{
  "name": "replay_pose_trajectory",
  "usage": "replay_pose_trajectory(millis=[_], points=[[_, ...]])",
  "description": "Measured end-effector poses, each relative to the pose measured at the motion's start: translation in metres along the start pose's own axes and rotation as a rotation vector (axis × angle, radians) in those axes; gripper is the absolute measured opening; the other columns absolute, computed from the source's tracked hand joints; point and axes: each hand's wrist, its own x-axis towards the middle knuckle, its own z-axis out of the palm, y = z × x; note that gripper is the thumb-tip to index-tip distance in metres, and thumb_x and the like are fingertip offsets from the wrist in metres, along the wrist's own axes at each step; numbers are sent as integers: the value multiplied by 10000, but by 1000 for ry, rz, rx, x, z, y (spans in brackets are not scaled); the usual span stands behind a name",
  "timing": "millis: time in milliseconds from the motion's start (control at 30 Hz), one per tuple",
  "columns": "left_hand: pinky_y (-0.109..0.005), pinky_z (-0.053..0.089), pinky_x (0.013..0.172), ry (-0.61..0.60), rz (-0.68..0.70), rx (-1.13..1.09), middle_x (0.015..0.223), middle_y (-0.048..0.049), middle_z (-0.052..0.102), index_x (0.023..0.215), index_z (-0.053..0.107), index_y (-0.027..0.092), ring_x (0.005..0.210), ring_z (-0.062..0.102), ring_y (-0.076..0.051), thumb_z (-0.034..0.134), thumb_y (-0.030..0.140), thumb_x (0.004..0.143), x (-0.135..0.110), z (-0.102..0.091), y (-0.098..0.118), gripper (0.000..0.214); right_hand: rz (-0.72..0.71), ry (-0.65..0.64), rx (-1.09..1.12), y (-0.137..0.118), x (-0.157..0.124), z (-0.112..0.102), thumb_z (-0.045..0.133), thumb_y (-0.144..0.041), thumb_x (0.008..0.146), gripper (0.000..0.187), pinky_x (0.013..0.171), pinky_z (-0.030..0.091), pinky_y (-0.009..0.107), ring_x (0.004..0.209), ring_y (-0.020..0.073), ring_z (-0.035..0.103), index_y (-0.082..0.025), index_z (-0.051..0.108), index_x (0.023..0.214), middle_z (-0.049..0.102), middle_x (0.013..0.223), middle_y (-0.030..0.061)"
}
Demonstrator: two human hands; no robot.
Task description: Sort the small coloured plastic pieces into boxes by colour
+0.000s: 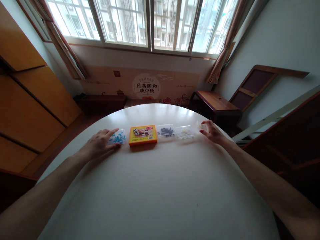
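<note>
On the white round table (160,186), several small boxes stand in a row. At its left end is a clear plastic box with blue pieces (119,137); my left hand (100,142) grips it, fingers along the far side and thumb along the near side. Beside it lies an orange and yellow box (142,135) with a printed lid. A clear box of dark pieces (166,131) follows, then a clear box with a few pale yellowish pieces (185,132). My right hand (212,132) closes around a small clear box (200,126) at the right end, partly hidden by the fingers.
Behind the table, a printed panel (105,81) stands beneath the barred windows. A wooden chair (217,100) is at the back right, with a framed wooden piece (257,85) leaning on the wall. Yellow-brown cabinets (27,110) line the left.
</note>
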Motion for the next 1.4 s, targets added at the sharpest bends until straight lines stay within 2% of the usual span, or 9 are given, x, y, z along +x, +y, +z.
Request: replay_pose_trajectory(millis=[133, 267, 367, 533, 633, 733, 1000, 1200, 1400], points=[[-439, 437, 983, 166, -105, -124, 1244, -131, 532, 1397, 400, 132, 1093, 535, -304, 390, 757, 800, 9, -27, 15, 864, -45, 73, 81, -19, 19, -4, 622, -407, 806, 478, 875, 480, 450, 1030, 287, 557, -203, 475, 1211, 551, 1170, 122], [-427, 440, 968, 166, 23, -182, 1196, -123, 551, 1389, 429, 154, 1083, 534, -289, 507, 747, 739, 36, -50, 52, 883, -162, -83, 144, -48, 30, 8, 668, -372, 779, 517, 888, 478, 449, 1084, 288, 547, -222, 490, 1241, 555, 1201, 106], [-407, 439, 962, 114, 167, -206, 1197, -120, 559, 1384, 443, 181, 1084, 538, -281, 566, 718, 713, 52, -46, 79, 868, -221, -241, 174, -63, 33, 17, 679, -324, 767, 525, 931, 465, 447, 1128, 275, 537, -230, 503, 1252, 541, 1222, 97], [-432, 438, 948, -27, 164, -144, 1198, -134, 567, 1398, 437, 206, 1104, 523, -320, 585, 651, 728, 60, -17, 97, 818, -225, -388, 167, -71, 38, 19, 717, -338, 743, 630, 991, 429, 456, 1181, 276, 517, -241, 467, 1313, 515, 1276, 98], [-424, 439, 947, -74, 158, -125, 1245, -136, 557, 1412, 421, 210, 1125, 519, -323, 581, 642, 733, 60, -6, 99, 820, -228, -453, 88, -72, 40, 21, 795, -347, 660, 815, 1014, 402, 481, 1222, 306, 487, -254, 407, 1371, 496, 1328, 112], [-452, 413, 982, -61, 170, -113, 1353, -137, 505, 1440, 371, 212, 1191, 484, -342, 584, 663, 717, 58, -2, 96, 878, -218, -466, 29, -70, 44, 23, 782, -289, 677, 790, 1009, 405, 473, 1231, 303, 482, -248, 408, 1371, 504, 1325, 120], [-451, 327, 1093, -38, 156, -297, 1486, -151, 365, 1485, 243, 162, 1338, 352, -350, 722, 616, 596, 45, 6, 69, 1107, -273, -316, 121, -101, 84, 15, 799, -348, 657, 807, 1010, 395, 467, 1191, 298, 487, -240, 411, 1356, 493, 1295, 113], [-485, 305, 1108, -21, 183, -356, 1489, -144, 352, 1476, 259, 210, 1351, 334, -361, 752, 598, 580, 35, 15, 60, 1095, -313, -511, 58, -147, 104, 42, 808, -339, 637, 845, 949, 433, 433, 1114, 290, 513, -276, 405, 1377, 499, 1219, 96], [-453, 320, 1122, 6, 193, -469, 1495, -138, 334, 1479, 238, 198, 1357, 347, -340, 775, 537, 590, 28, 23, 54, 1093, -344, -654, -61, -158, 106, 50, 830, -327, 574, 1014, 858, 452, 404, 999, 289, 553, -311, 310, 1445, 516, 1183, 92]])
